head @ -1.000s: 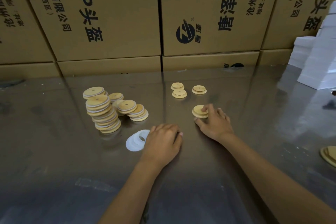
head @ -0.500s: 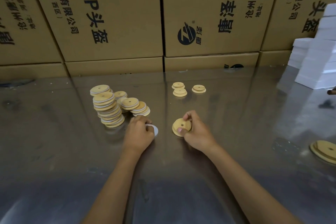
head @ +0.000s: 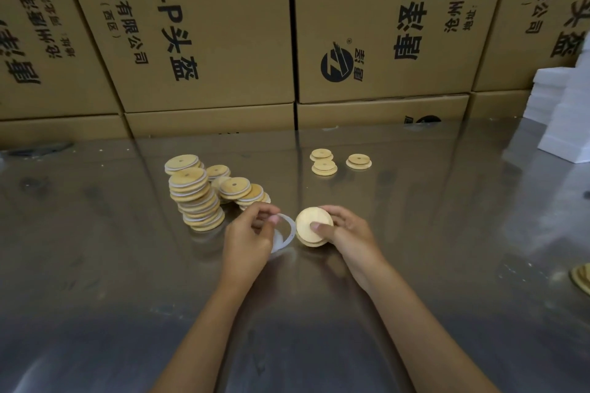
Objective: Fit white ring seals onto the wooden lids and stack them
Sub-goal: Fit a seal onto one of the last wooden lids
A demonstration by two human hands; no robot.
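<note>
- Left hand (head: 247,234): pinches white ring seal (head: 285,233).
- Right hand (head: 343,230): grips wooden lid (head: 313,226), tilted above tabletop (head: 431,233).
- Step: fitting; next, seat seal over lid, then stack (head: 196,198).

A glossy grey worktop (head: 447,233) reflects light; printed cardboard boxes (head: 207,25) wall its far edge, white foam blocks (head: 565,112) stacked right.

Dim, glary tabletop (head: 447,233), warped edges

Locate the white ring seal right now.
Head view, just left of centre: the white ring seal is pinched in the left hand, beside the wooden lid the right hand holds.
</note>
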